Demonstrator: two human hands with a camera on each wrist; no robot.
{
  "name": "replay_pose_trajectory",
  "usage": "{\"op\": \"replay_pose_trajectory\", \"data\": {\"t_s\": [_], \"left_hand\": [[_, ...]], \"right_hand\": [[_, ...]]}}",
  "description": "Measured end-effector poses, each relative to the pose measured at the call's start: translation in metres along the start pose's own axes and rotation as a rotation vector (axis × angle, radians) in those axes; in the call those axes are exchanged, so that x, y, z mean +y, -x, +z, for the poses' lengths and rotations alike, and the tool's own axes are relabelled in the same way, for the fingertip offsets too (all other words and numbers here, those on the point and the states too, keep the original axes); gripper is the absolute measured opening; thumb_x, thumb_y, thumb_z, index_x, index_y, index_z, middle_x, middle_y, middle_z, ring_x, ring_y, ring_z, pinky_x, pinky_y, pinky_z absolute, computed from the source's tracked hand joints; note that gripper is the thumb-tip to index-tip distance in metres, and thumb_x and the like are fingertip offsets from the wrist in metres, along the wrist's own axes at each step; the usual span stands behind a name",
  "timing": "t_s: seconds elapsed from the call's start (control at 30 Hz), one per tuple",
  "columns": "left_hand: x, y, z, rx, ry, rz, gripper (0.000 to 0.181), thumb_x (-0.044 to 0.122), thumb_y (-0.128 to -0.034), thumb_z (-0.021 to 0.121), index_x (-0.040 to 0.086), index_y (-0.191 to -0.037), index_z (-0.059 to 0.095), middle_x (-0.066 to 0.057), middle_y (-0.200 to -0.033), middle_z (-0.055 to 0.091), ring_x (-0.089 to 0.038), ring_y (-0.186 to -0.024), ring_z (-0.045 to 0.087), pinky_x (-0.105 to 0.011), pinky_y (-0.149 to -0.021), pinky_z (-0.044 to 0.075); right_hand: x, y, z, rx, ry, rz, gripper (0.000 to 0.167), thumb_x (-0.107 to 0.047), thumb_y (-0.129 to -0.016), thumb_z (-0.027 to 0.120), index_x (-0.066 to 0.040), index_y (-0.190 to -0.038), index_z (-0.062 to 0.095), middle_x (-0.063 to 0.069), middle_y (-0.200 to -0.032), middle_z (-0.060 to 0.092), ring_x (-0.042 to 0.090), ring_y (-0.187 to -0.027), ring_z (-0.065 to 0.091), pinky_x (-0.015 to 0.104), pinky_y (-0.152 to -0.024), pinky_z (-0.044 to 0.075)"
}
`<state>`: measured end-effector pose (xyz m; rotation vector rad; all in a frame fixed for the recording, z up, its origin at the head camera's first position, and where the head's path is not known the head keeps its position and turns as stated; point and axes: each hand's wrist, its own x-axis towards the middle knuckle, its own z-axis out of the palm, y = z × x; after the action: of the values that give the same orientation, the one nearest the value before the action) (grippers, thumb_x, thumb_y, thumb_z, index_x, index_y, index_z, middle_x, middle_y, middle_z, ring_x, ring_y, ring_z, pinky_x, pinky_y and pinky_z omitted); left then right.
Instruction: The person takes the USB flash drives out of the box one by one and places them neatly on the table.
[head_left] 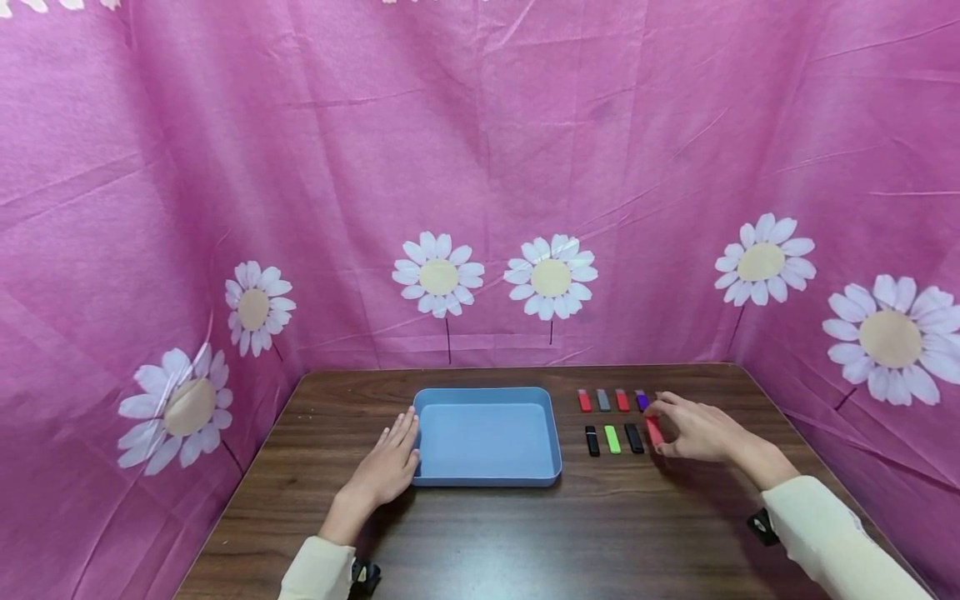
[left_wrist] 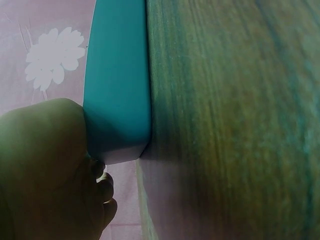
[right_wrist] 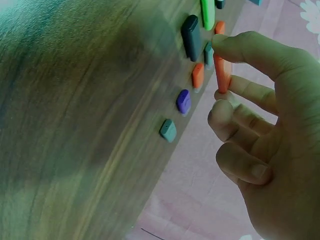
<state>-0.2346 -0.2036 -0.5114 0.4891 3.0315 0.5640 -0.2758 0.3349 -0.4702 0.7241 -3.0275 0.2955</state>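
My right hand (head_left: 699, 429) pinches a red USB stick (right_wrist: 223, 75) between thumb and fingertips, at the right end of the front row of sticks. In the right wrist view the stick stands clear of the wood, its lower end between the fingers. Just behind the hand lie a purple USB stick (head_left: 642, 401) and a grey one (right_wrist: 168, 130), which the hand hides in the head view. My left hand (head_left: 386, 463) rests with straight fingers against the left side of a blue tray (head_left: 487, 481). Only part of that hand shows beside the tray wall (left_wrist: 117, 75) in the left wrist view.
Left of the pinched stick lie two black sticks (head_left: 633, 438) (head_left: 592, 441) and a bright green one (head_left: 612, 439). Behind them are two red sticks (head_left: 584, 401) (head_left: 622, 401) and a grey one (head_left: 603, 401). A pink flowered curtain (head_left: 495, 167) surrounds the wooden table (head_left: 480, 542).
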Motion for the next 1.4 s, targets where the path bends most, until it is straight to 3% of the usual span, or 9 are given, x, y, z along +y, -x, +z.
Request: {"op": "replay_pose_trajectory", "data": {"t_s": [0.27, 0.53, 0.7, 0.93, 1.4], "left_hand": [[-0.001, 0.001, 0.001, 0.013, 0.002, 0.020, 0.059, 0.017, -0.1120, 0.044, -0.010, -0.163, 0.030, -0.025, -0.176, 0.021, -0.044, -0.163, 0.023, -0.062, -0.132, 0.024], [0.000, 0.001, -0.001, 0.002, -0.001, 0.011, 0.059, 0.016, -0.1127, 0.045, -0.009, -0.163, 0.030, -0.023, -0.176, 0.020, -0.043, -0.164, 0.022, -0.060, -0.133, 0.023], [-0.001, 0.001, 0.001, 0.003, -0.010, 0.011, 0.058, 0.017, -0.1129, 0.044, -0.009, -0.163, 0.030, -0.023, -0.176, 0.020, -0.042, -0.164, 0.022, -0.060, -0.133, 0.023], [-0.001, 0.001, 0.000, 0.000, -0.004, 0.014, 0.059, 0.017, -0.1129, 0.045, -0.009, -0.163, 0.030, -0.023, -0.176, 0.020, -0.042, -0.164, 0.022, -0.060, -0.133, 0.023], [-0.002, 0.000, 0.001, 0.008, 0.004, 0.017, 0.058, 0.015, -0.1120, 0.045, -0.010, -0.163, 0.031, -0.024, -0.176, 0.021, -0.043, -0.164, 0.023, -0.061, -0.132, 0.023]], "right_hand": [[0.008, 0.000, 0.009, -0.013, -0.008, 0.016, 0.056, -0.028, -0.078, 0.092, -0.007, -0.127, 0.073, 0.038, -0.149, 0.054, 0.049, -0.106, 0.072, 0.066, -0.085, 0.060], [0.016, 0.000, 0.016, -0.015, -0.003, 0.034, 0.056, -0.024, -0.076, 0.092, -0.008, -0.127, 0.073, 0.038, -0.148, 0.054, 0.058, -0.117, 0.067, 0.071, -0.091, 0.057], [0.020, -0.002, 0.021, -0.023, -0.011, 0.040, 0.055, -0.024, -0.077, 0.092, -0.009, -0.127, 0.074, 0.032, -0.144, 0.059, 0.051, -0.115, 0.069, 0.068, -0.088, 0.059], [0.024, -0.005, 0.028, -0.028, -0.020, 0.014, 0.055, -0.026, -0.079, 0.092, -0.007, -0.127, 0.072, 0.013, -0.124, 0.066, 0.031, -0.102, 0.072, 0.058, -0.083, 0.062], [0.025, -0.005, 0.029, -0.046, -0.029, 0.010, 0.052, -0.019, -0.080, 0.089, -0.005, -0.128, 0.072, 0.011, -0.122, 0.067, 0.029, -0.104, 0.070, 0.055, -0.083, 0.061]]}}
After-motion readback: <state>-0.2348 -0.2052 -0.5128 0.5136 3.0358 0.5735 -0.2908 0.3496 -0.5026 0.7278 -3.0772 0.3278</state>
